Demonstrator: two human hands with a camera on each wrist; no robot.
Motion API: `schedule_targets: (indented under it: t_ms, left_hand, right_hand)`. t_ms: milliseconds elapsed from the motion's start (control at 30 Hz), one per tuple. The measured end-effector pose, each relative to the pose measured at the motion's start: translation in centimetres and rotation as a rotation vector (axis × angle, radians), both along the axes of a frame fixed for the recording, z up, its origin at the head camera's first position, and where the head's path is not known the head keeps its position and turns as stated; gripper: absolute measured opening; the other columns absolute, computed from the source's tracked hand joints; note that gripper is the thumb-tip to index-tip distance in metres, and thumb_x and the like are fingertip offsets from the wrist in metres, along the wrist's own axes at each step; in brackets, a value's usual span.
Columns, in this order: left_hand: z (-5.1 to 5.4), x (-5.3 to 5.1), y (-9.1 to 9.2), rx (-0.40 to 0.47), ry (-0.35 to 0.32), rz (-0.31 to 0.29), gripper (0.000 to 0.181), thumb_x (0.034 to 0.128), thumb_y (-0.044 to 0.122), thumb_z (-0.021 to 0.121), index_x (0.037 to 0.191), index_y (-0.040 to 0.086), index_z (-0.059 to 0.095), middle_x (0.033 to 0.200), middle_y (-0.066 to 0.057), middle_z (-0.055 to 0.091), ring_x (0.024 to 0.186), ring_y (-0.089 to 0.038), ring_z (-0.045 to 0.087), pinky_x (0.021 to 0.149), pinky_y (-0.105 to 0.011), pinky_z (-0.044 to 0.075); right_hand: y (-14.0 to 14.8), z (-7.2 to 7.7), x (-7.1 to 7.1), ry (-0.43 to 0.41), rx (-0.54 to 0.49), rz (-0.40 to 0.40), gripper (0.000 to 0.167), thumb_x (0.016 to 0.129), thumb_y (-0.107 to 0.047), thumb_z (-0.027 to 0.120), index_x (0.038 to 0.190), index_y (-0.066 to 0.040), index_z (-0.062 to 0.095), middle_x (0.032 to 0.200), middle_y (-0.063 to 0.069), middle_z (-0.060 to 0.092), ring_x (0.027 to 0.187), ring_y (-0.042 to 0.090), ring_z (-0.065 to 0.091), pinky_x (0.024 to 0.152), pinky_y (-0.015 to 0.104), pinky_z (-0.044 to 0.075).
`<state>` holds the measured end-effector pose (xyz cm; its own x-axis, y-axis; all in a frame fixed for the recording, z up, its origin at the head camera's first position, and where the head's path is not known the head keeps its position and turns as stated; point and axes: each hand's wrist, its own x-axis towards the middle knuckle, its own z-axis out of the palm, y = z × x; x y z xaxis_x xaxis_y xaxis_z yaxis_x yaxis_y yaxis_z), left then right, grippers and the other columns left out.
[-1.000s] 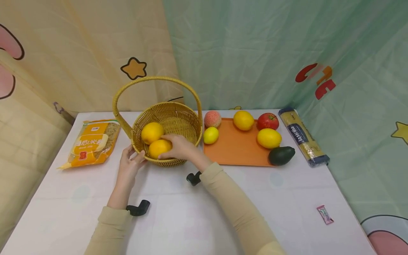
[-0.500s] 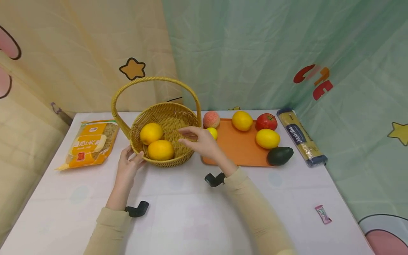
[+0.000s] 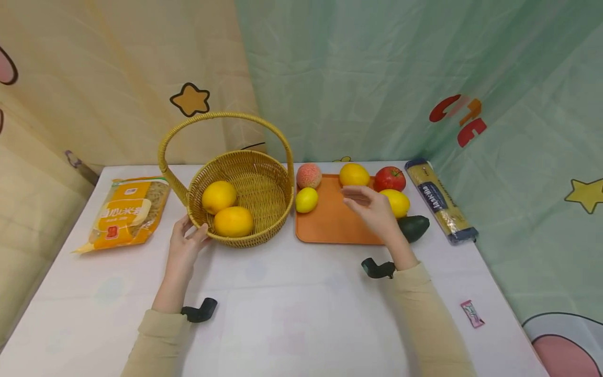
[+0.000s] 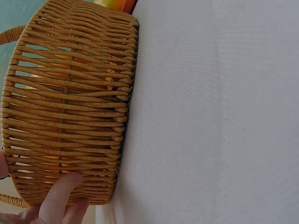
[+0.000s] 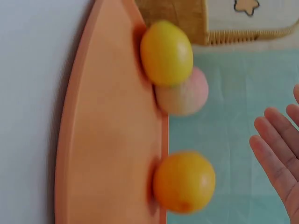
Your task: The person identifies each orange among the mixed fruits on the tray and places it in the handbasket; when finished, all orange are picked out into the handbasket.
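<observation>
My left hand (image 3: 185, 243) holds the near left side of a woven basket (image 3: 270, 222) with a tall hoop handle. In the left wrist view its fingers (image 4: 65, 191) lie against the outer wall. Two yellow fruits, one (image 3: 219, 197) behind the other (image 3: 233, 221), lie in the basket's left part. My right hand (image 3: 374, 212) hovers over the orange tray (image 3: 330, 225) with fingers extended, holding nothing. On or at the tray are a small lemon (image 3: 306, 200), a peach (image 3: 309, 176), a larger yellow fruit (image 3: 354, 175), a red apple-like fruit (image 3: 390, 179), another yellow fruit (image 3: 397, 203) and an avocado (image 3: 414, 229).
An orange bag of pasta (image 3: 127, 212) lies left of the basket. A pack of spaghetti (image 3: 440, 201) lies along the table's right edge. Nearer on the right is a small pink wrapped sweet (image 3: 472, 313). Curtains (image 3: 339, 78) hang behind the white table (image 3: 282, 314).
My right hand has let go of the nearer yellow fruit in the basket and moved right, over the tray. The left hand stays at the basket. The head view has shifted slightly.
</observation>
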<state>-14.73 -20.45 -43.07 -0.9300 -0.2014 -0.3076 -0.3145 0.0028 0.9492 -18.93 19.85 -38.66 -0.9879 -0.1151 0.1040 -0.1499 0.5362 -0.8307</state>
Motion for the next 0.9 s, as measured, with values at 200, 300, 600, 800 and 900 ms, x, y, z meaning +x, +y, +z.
schedule_targets:
  t_ms: [200, 300, 600, 800, 900]
  left_hand:
    - [0.0, 0.0, 0.0, 0.002, -0.012, 0.008, 0.071, 0.1024, 0.016, 0.049, 0.158, 0.009, 0.006, 0.164, -0.013, 0.012, 0.143, -0.031, 0.034, 0.114, -0.04, 0.041]
    - [0.0, 0.0, 0.1, 0.006, -0.008, 0.011, 0.071, 0.1023, 0.015, 0.05, 0.158, 0.009, 0.006, 0.164, -0.013, 0.012, 0.142, -0.031, 0.034, 0.114, -0.041, 0.041]
    - [0.1, 0.1, 0.1, -0.004, -0.018, 0.016, 0.071, 0.1024, 0.016, 0.05, 0.158, 0.009, 0.007, 0.164, -0.013, 0.012, 0.142, -0.031, 0.035, 0.114, -0.041, 0.041]
    - [0.0, 0.0, 0.1, 0.002, -0.016, 0.011, 0.071, 0.1024, 0.017, 0.05, 0.158, 0.009, 0.006, 0.164, -0.013, 0.012, 0.142, -0.031, 0.034, 0.114, -0.041, 0.041]
    - [0.0, 0.0, 0.1, 0.001, -0.017, 0.009, 0.072, 0.1025, 0.017, 0.05, 0.158, 0.01, 0.006, 0.164, -0.012, 0.012, 0.142, -0.03, 0.034, 0.115, -0.042, 0.041]
  right_hand:
    - [4.1, 0.2, -0.1, 0.03, 0.095, -0.118, 0.035, 0.099, -0.027, 0.061, 0.128, -0.007, 0.063, 0.127, 0.014, 0.066, 0.12, 0.031, 0.061, 0.106, 0.046, 0.05]
    - [5.8, 0.4, -0.3, 0.01, 0.132, -0.166, 0.04, 0.099, -0.03, 0.06, 0.13, -0.006, 0.061, 0.129, 0.017, 0.064, 0.124, 0.034, 0.057, 0.109, 0.049, 0.046]
    - [8.8, 0.3, -1.0, -0.16, 0.343, -0.199, 0.064, 0.095, -0.042, 0.063, 0.144, -0.004, 0.047, 0.147, 0.023, 0.045, 0.134, 0.044, 0.039, 0.112, 0.062, 0.038]
    - [9.1, -0.7, -1.4, -0.203, 0.509, -0.181, 0.074, 0.092, -0.043, 0.067, 0.148, -0.002, 0.039, 0.149, 0.029, 0.036, 0.132, 0.047, 0.036, 0.114, 0.067, 0.032]
    - [9.1, -1.2, -1.6, -0.198, 0.542, -0.179, 0.076, 0.091, -0.041, 0.069, 0.147, 0.0, 0.038, 0.145, 0.03, 0.037, 0.125, 0.047, 0.038, 0.112, 0.067, 0.033]
